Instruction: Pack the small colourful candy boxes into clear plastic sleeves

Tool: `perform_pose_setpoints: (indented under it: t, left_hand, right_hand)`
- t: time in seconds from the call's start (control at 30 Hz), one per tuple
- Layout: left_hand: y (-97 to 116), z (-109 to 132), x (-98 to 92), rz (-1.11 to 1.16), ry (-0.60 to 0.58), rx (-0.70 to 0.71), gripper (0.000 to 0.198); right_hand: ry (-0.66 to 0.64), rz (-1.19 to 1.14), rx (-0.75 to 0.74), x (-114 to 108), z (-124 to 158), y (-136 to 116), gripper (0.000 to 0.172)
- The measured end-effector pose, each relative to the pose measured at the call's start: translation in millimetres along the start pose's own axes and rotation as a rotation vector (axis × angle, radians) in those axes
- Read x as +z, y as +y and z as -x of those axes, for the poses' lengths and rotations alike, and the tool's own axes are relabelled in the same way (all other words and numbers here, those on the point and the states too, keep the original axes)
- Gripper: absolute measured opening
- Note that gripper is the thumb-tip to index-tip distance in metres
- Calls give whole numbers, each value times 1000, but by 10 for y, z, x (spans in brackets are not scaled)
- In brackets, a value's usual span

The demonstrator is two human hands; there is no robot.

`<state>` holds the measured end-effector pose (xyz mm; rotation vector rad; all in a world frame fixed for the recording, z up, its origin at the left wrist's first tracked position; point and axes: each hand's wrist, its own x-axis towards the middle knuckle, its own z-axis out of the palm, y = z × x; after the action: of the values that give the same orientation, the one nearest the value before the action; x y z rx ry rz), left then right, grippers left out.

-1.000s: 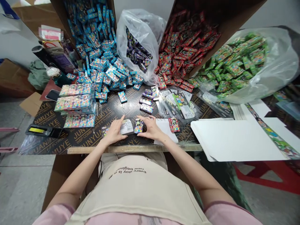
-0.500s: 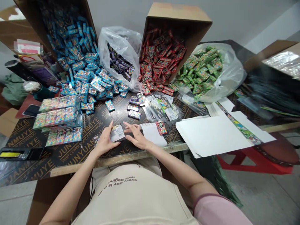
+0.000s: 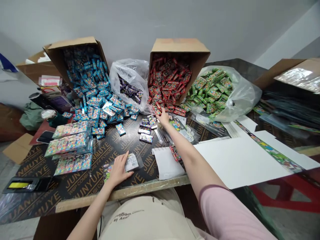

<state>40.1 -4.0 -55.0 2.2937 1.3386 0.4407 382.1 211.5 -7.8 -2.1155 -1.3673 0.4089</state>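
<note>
My left hand [image 3: 119, 170] lies on the dark tabletop, thumb and fingers apart, over the near side of a flat clear packet [image 3: 131, 162] with a white barcoded panel. A colourful printed part of a packet [image 3: 107, 169] shows left of that hand. Farther out, my right hand [image 3: 163, 119] reaches to the front edge of the pile of small red boxes [image 3: 170, 80], fingers apart and fingertips at the nearest boxes. Small purple boxes [image 3: 145, 137] lie just left of it. Below the right forearm, a red box [image 3: 175, 152] is partly covered beside a white sheet [image 3: 168, 163].
Blue boxes [image 3: 100, 108] spill from a tipped carton [image 3: 72, 41]. Purple boxes sit in a clear bag [image 3: 116, 71], green ones in another bag [image 3: 246, 90]. Stacked wrapped packs [image 3: 68, 146] stand left. White card sheets [image 3: 232, 160] overhang the table's right front edge.
My right hand has moved from beside the packet out to the red boxes. My left hand stays by the packet, now flatter on the table. The view has tilted upward.
</note>
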Motion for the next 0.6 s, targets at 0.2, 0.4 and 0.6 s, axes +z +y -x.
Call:
perform_pose_setpoints:
  t: [0.2, 0.4, 0.6]
  left_hand:
    - [213, -134, -149, 212, 177, -107, 75]
    - [577, -540, -353, 1245, 238, -511, 51]
    - [677, -490, -432, 1479, 210, -660, 43]
  right_hand:
    - [-282, -787, 59, -123, 869, -174, 49]
    - [-985, -1085, 93, -142, 2216, -304, 39]
    - [-453, -568, -565, -239, 2368, -314, 80]
